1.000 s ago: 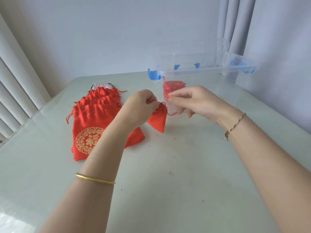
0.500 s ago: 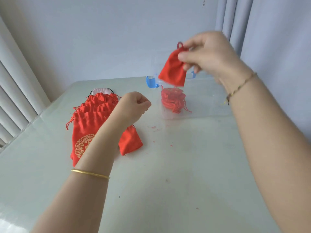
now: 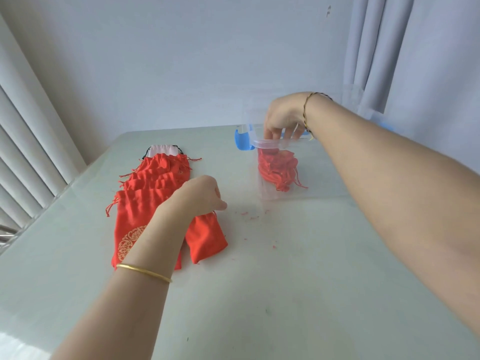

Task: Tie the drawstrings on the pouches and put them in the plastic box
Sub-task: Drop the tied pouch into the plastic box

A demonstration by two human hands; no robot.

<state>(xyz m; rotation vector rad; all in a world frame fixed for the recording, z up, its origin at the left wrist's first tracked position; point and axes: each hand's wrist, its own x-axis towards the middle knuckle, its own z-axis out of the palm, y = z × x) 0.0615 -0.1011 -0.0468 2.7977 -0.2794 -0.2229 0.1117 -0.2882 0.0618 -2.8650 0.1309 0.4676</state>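
Softly creased red cloth pouches (image 3: 279,167) heap inside the clear plastic box (image 3: 262,143), just beneath the right hand (image 3: 283,118), whose downward fingers hang loosely apart at its rim. The left hand (image 3: 200,196) curls over a small pouch (image 3: 207,237) beside the flat stack (image 3: 135,216); its grip is hidden. All sit on a pale glossy table (image 3: 285,294) before grey curtains (image 3: 376,48).

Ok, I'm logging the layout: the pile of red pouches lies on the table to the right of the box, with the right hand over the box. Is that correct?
Not quite. The head view shows the pile lying on the table to the left of the box, not the right. The right hand is indeed over the box.
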